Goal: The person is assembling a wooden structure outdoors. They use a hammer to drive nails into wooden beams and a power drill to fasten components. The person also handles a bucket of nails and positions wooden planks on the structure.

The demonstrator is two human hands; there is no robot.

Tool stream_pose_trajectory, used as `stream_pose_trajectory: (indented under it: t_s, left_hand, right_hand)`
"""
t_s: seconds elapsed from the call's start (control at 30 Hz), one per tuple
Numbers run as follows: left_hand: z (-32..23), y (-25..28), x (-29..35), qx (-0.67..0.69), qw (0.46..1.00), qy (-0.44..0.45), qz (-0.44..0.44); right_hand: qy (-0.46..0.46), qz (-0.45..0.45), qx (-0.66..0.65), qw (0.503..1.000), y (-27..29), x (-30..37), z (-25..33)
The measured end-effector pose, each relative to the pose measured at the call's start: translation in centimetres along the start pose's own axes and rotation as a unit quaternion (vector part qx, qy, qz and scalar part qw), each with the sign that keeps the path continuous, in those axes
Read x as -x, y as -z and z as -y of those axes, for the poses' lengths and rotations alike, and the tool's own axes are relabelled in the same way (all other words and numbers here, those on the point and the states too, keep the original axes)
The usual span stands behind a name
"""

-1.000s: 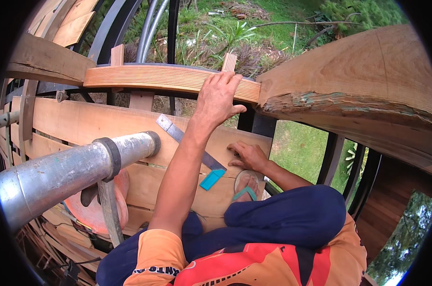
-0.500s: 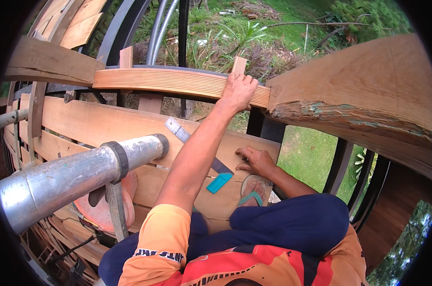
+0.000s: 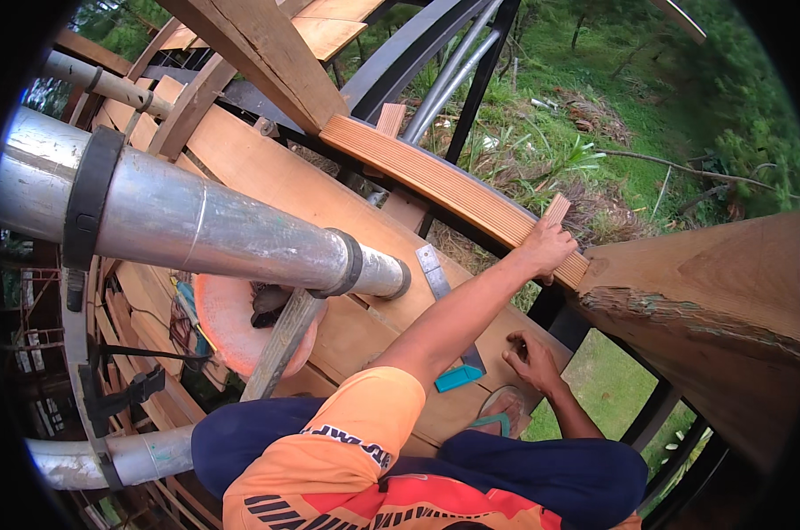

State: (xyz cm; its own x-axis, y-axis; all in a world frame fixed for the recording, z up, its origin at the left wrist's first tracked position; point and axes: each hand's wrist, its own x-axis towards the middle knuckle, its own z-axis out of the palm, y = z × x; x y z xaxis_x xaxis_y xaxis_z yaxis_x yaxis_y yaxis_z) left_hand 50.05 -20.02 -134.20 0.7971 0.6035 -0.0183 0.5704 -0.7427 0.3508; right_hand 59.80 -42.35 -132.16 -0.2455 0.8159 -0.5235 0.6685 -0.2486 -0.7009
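My left hand (image 3: 548,251) is closed around the right part of a grooved wooden board (image 3: 435,177), against a short wooden strip (image 3: 555,210) that stands up above the board's edge. A second short strip (image 3: 390,118) rises behind the board further left. My right hand (image 3: 534,360) is low by my foot, its fingers curled with something small and dark between them that I cannot make out. Between my left forearm and the planks lies a try square with a metal blade (image 3: 432,272) and a turquoise handle (image 3: 458,379), partly hidden by the arm.
A thick timber beam (image 3: 682,274) with a rough edge is at right, another wooden beam (image 3: 258,62) at upper left. A large metal pipe (image 3: 214,212) with black bands crosses the left. An orange-pink round container (image 3: 232,322) sits below it. Grass (image 3: 612,380) shows far below the planks.
The view has turned and shifted left, so the board now slants down to the right. My left hand keeps its hold on the board and strip. My right hand's fingers are more curled.
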Motion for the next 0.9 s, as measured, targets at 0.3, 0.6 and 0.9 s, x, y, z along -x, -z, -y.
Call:
stream_pose_trajectory:
  t_s: [0.3, 0.6, 0.9]
  left_hand:
    - [-0.5, 1.0, 0.1, 0.028, 0.998, -0.019, 0.056]
    - [1.0, 2.4, 8.4, 0.304, 0.819, 0.222, -0.433]
    - [-4.3, -3.3, 9.6, 0.672, 0.511, 0.333, -0.419]
  right_hand:
    - [0.094, -0.145, -0.326, 0.93, 11.9, 4.7, 11.3]
    - [0.399, -0.233, -0.299, 0.835, 18.1, 14.2, 18.2]
    - [0.62, 0.017, -0.453, 0.641, 20.4, 17.5, 22.0]
